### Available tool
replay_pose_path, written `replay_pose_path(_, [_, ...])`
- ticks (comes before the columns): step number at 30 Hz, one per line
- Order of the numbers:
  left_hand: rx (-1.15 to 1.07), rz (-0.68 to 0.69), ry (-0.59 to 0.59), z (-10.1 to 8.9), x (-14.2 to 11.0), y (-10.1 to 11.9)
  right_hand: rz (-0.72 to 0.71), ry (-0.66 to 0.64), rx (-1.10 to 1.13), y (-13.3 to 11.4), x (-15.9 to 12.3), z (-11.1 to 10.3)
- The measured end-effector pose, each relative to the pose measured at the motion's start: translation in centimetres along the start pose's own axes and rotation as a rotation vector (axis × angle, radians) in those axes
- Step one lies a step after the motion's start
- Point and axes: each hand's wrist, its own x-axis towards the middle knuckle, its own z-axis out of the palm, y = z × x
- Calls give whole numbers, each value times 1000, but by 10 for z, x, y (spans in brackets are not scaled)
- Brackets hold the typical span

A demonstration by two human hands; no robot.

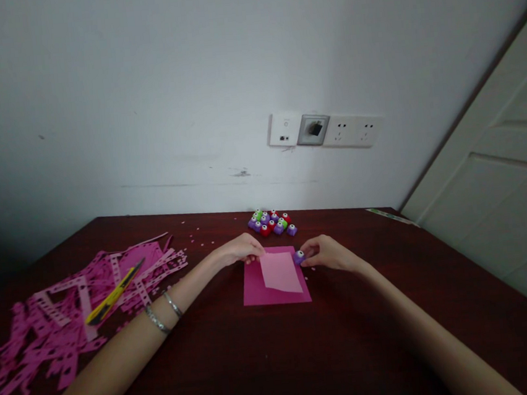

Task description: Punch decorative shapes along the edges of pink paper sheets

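Between the fingers of my left hand (pixel 244 249) is the upper left corner of a light pink sheet of paper (pixel 280 273), pinched and tilted. Beneath it a darker pink sheet (pixel 254 294) lies flat on the table. My right hand (pixel 327 253) grips a small purple craft punch (pixel 299 257) with a white round top, at the right edge of the sheets. Behind the paper stands a cluster of several similar punches (pixel 271 221) in purple, red and green.
A heap of punched pink paper strips (pixel 65 316) covers the table's left side, with a yellow utility knife (pixel 114 294) on top. Tiny paper bits (pixel 191 236) are scattered nearby. A ruler-like strip (pixel 391 216) lies at the back right. Sockets (pixel 350 131) are on the wall.
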Motion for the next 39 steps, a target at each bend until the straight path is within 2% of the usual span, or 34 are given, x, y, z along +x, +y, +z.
replay_pose_path(22, [-10,-26,6,3,0,1,14,11,-21,2,2,2])
replay_pose_path(39, [-28,-28,3,3,-1,2,11,29,-39,-6,-1,6])
